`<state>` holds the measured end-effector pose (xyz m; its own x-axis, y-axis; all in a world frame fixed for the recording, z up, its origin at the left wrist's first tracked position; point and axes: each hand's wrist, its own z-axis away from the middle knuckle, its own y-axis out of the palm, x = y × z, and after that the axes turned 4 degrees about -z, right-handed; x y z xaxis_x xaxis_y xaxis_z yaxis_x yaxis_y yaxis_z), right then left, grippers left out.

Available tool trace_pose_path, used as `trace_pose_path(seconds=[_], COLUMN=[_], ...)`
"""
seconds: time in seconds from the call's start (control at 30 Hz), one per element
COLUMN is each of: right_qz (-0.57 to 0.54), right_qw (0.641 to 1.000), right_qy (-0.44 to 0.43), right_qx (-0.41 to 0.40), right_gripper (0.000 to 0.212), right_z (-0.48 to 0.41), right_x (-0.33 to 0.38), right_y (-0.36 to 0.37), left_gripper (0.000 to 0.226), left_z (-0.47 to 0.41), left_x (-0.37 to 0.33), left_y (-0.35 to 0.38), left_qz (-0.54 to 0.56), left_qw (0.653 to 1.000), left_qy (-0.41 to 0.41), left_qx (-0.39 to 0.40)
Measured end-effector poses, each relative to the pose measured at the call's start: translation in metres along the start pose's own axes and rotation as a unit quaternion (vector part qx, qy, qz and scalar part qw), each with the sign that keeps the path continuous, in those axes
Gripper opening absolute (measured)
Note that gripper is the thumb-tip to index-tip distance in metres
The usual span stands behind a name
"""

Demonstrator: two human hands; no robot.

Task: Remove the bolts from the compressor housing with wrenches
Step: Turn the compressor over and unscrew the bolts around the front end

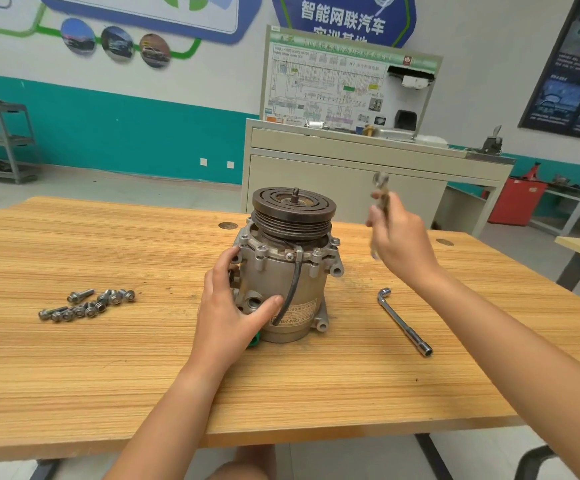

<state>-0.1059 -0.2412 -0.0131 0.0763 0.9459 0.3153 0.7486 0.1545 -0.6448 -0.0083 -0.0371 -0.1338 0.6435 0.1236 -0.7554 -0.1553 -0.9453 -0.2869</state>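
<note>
The wooden table (108, 375) carries the compressor (276, 282), standing upright on its middle with the pulley on top. My left hand (233, 313) grips the housing's left side, thumb across its front. My right hand (403, 244), raised to the compressor's right, holds a spanner (381, 188). An L-shaped socket wrench (404, 322) lies on the right, and loose bolts (87, 304) are heaped on the left.

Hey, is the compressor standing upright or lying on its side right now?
Upright: the compressor stands on its end on the table, pulley on top, left hand holding its side.
</note>
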Motion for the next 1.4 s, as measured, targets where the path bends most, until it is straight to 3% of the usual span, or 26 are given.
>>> trace_pose_path(seconds=[0.07, 0.13, 0.27, 0.4, 0.57, 0.67, 0.83, 1.03, 1.17, 1.27, 1.4], right_qz=[0.029, 0.142, 0.349, 0.382, 0.431, 0.454, 0.377, 0.410, 0.346, 0.224, 0.126], right_qw=[0.997, 0.982, 0.929, 0.908, 0.873, 0.857, 0.888, 0.860, 0.882, 0.926, 0.961], right_qy=[-0.060, -0.117, -0.031, -0.034, -0.047, -0.060, -0.080, -0.197, -0.258, -0.283, -0.223], right_qx=[-0.042, -0.032, 0.117, 0.170, 0.224, 0.238, 0.251, 0.232, 0.187, 0.110, 0.104], right_gripper=[0.025, 0.027, 0.046, 0.053, 0.040, 0.043, 0.049, 0.052, 0.041, 0.026, 0.027], right_z=[0.017, 0.037, 0.047, 0.039, 0.029, 0.030, 0.027, -0.011, -0.026, -0.027, -0.022], right_x=[0.011, 0.022, 0.039, 0.054, 0.073, 0.079, 0.047, 0.011, -0.007, -0.010, -0.007], right_y=[-0.021, -0.040, -0.046, -0.034, -0.029, -0.024, -0.031, -0.035, -0.015, 0.012, 0.028], left_gripper=[0.088, 0.088, 0.088, 0.088, 0.088, 0.088, 0.089, 0.091, 0.090, 0.087, 0.085], left_z=[0.000, 0.000, 0.000, 0.000, 0.000, 0.000, 0.001, 0.000, 0.000, 0.000, 0.001], left_x=[0.000, 0.001, 0.001, 0.001, 0.000, 0.000, -0.001, -0.001, 0.000, 0.001, 0.000], left_y=[0.001, 0.000, 0.001, 0.000, 0.000, 0.000, -0.001, -0.001, -0.001, -0.001, -0.002], left_qz=[0.001, 0.001, -0.001, 0.004, 0.007, 0.007, 0.008, -0.002, -0.008, -0.001, -0.001], left_qw=[1.000, 1.000, 1.000, 1.000, 1.000, 1.000, 1.000, 1.000, 1.000, 1.000, 1.000], left_qy=[0.000, 0.001, -0.003, -0.001, 0.002, 0.006, 0.011, 0.013, 0.010, 0.004, 0.005], left_qx=[-0.002, -0.003, -0.001, -0.002, -0.001, -0.004, -0.005, -0.004, -0.003, 0.000, -0.001])
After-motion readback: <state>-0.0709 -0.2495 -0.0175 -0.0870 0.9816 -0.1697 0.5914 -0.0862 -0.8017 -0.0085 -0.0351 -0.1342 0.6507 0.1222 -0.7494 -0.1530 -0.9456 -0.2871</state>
